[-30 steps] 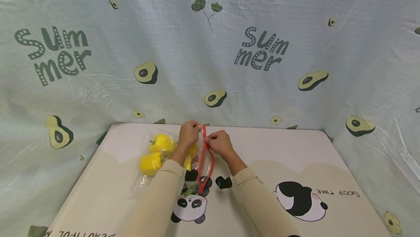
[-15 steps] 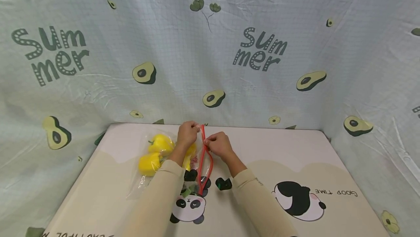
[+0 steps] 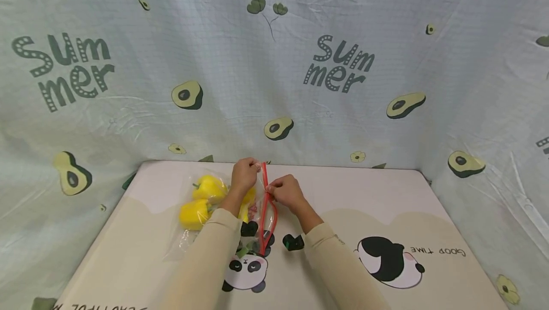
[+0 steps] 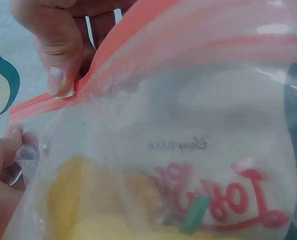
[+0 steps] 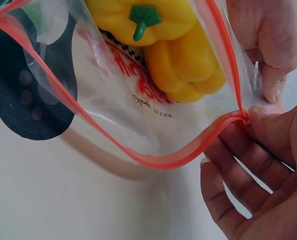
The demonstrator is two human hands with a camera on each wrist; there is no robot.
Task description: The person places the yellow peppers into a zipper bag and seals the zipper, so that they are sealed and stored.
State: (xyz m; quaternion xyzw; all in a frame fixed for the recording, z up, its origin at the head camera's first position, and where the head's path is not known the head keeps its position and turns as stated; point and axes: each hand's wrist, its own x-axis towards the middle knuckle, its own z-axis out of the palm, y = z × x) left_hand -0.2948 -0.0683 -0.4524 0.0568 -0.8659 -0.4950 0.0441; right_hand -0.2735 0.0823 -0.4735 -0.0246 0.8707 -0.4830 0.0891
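A clear zip bag [image 3: 185, 238] with a red zipper strip [image 3: 274, 219] lies on the table, several yellow bell peppers [image 3: 194, 214] inside. At the strip's far end my left hand [image 3: 243, 175] pinches the bag's corner. Just nearer to me, my right hand [image 3: 286, 191] grips the strip between thumb and finger. A small white slider [image 4: 66, 94] shows under its fingertip in the left wrist view. Beyond the right fingers, toward me, the bag's mouth [image 5: 138, 135] gapes; the strip looks joined between the hands. Red lettering [image 4: 223, 200] is printed on the bag.
The table [image 3: 326, 272] has a pale cover with panda prints [image 3: 246, 272] and a dog print [image 3: 390, 262]. A hanging cloth [image 3: 231, 62] with avocado prints encloses the back and sides. My left forearm covers part of the bag.
My right hand has slid slightly toward me along the red strip, and the gaping part has become a little shorter. The left hand keeps its pinch at the corner.
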